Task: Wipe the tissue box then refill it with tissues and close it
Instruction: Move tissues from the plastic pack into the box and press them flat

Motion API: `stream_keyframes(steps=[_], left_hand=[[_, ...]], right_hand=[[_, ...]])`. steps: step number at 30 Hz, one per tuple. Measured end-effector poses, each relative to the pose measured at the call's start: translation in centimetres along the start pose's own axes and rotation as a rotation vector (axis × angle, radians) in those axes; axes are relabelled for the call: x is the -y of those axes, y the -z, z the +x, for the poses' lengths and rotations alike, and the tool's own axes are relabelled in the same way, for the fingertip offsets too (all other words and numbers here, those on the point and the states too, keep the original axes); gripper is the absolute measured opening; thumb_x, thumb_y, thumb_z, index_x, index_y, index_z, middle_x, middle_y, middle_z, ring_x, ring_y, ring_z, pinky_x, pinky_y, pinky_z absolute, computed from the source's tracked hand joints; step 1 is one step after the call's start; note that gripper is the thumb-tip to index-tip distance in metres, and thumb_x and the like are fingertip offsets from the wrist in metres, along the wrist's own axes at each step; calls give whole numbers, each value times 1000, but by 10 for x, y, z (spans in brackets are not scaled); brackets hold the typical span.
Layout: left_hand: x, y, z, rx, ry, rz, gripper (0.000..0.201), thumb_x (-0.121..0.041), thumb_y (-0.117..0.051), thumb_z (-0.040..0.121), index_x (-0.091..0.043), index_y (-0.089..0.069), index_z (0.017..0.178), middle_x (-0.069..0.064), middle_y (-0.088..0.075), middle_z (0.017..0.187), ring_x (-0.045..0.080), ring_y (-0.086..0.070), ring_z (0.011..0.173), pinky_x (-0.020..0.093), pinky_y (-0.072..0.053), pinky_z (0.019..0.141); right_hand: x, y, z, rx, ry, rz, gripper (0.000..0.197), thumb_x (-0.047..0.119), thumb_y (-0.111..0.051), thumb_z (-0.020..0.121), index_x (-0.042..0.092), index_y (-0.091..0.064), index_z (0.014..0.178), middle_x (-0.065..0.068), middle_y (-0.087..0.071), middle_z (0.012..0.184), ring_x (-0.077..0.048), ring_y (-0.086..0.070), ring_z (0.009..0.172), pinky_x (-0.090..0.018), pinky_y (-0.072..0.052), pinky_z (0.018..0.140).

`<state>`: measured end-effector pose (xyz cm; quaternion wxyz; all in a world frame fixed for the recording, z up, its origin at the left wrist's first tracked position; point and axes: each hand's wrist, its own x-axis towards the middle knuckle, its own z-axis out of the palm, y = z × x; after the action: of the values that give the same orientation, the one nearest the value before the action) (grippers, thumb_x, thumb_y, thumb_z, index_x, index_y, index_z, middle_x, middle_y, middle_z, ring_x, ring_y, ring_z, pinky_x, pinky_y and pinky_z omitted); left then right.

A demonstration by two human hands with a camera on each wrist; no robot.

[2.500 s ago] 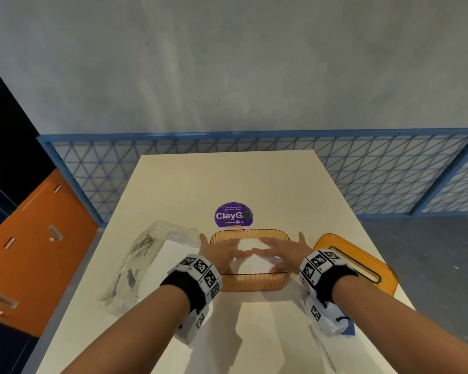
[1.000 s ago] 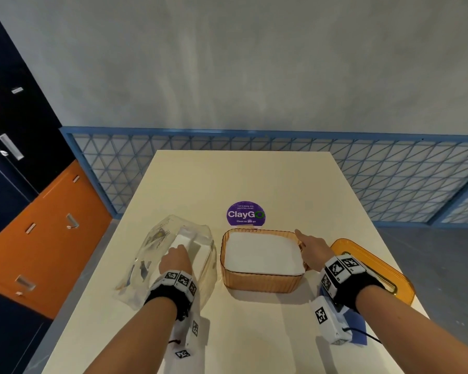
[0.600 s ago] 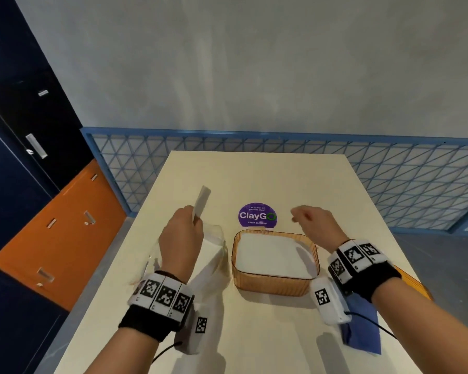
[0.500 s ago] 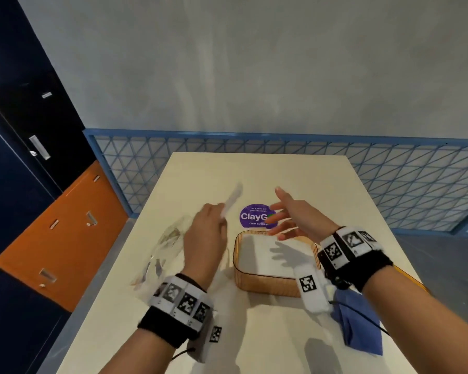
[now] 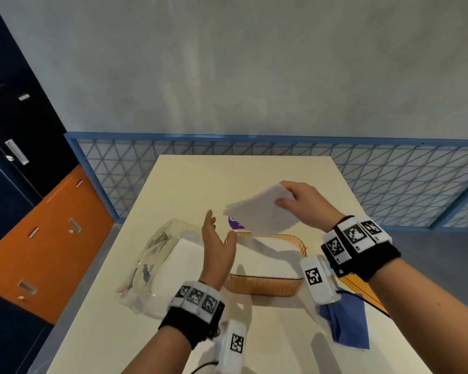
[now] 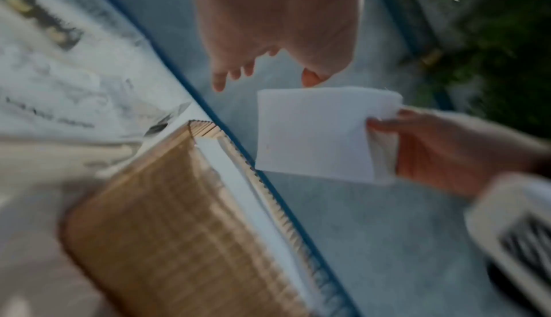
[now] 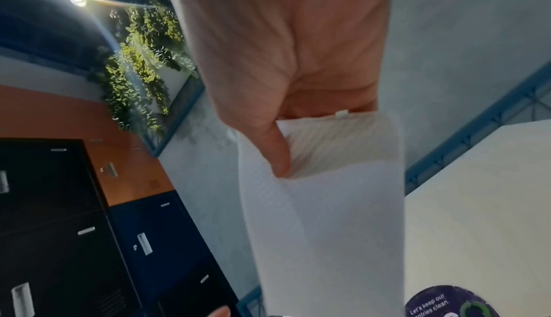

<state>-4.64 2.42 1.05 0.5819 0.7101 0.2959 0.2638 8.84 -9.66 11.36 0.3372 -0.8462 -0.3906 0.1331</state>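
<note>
A stack of tissues (image 5: 262, 211) is pinched at its right edge by the right hand (image 5: 307, 203), thumb on the top face, fingers underneath, and is held in the air above the far side of the box (image 5: 265, 287). In the right wrist view the thumb (image 7: 275, 154) is seen pressed onto the white stack, which is bent downward from the grip. The left hand (image 5: 216, 252) is raised just left of the box with the palm turned toward the stack, fingers straight and slightly spread, nothing held; its fingertips (image 6: 220, 84) are seen apart from the stack edge in the left wrist view, though that view is blurred. The box, orange and translucent, is set on the table (image 5: 200, 184) without its lid and is already filled with white tissues (image 5: 265, 263). A clear plastic pack (image 5: 160, 263) with more white tissues inside is laid just left of the box. A blue cloth (image 5: 346, 325) is laid at the near right of the box, and an orange lid (image 5: 368, 295) is partly hidden under the right wrist. A purple sticker (image 5: 235, 224) is partly covered by the held stack.
</note>
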Motion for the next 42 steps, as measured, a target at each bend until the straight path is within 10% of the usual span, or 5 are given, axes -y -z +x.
stream_keyframes(steps=[8, 14, 25, 34, 42], left_hand=[[-4, -1, 9, 67, -14, -47, 65, 0, -39, 95, -29, -13, 147, -2, -47, 103, 12, -54, 92, 5, -46, 70], [13, -18, -5, 109, -77, 150, 63, 0, -34, 95, -28, -14, 149, 4, -45, 141, 24, -49, 122, 38, -41, 105], [21, -27, 18, 186, 118, 866, 83, -7, -45, 92, -29, 10, 150, -2, -54, 78, 18, -54, 79, 47, -27, 106], [15, -26, 18, 279, -352, 1183, 59, -23, -53, 93, -34, -26, 145, 2, -28, 148, 23, -31, 134, 56, -18, 107], [24, -9, 30, 819, -150, 1311, 64, -28, -55, 94, -45, -22, 145, -5, -13, 159, 14, -14, 146, 71, -3, 107]], right_hand=[[-47, -32, -26, -76, -131, 267, 8, 6, -52, 92, 10, -55, 99, -5, -57, 93, -21, -53, 88, -32, -42, 77], [-73, -59, -35, -154, -348, 280, 30, 6, -47, 94, 9, -54, 123, -6, -60, 113, -24, -55, 109, -39, -45, 95], [-79, -80, -26, -49, -562, -102, 31, 3, -48, 92, -1, -47, 122, -22, -59, 118, -35, -58, 107, -29, -45, 79], [-62, -89, -35, -115, -173, -696, 64, 24, -69, 81, 24, -39, 137, -8, -43, 130, -27, -48, 115, -37, -48, 83], [-80, -73, -33, 581, -304, -650, 63, 44, -46, 94, 51, -9, 144, 8, -5, 160, -19, -8, 148, -65, 4, 111]])
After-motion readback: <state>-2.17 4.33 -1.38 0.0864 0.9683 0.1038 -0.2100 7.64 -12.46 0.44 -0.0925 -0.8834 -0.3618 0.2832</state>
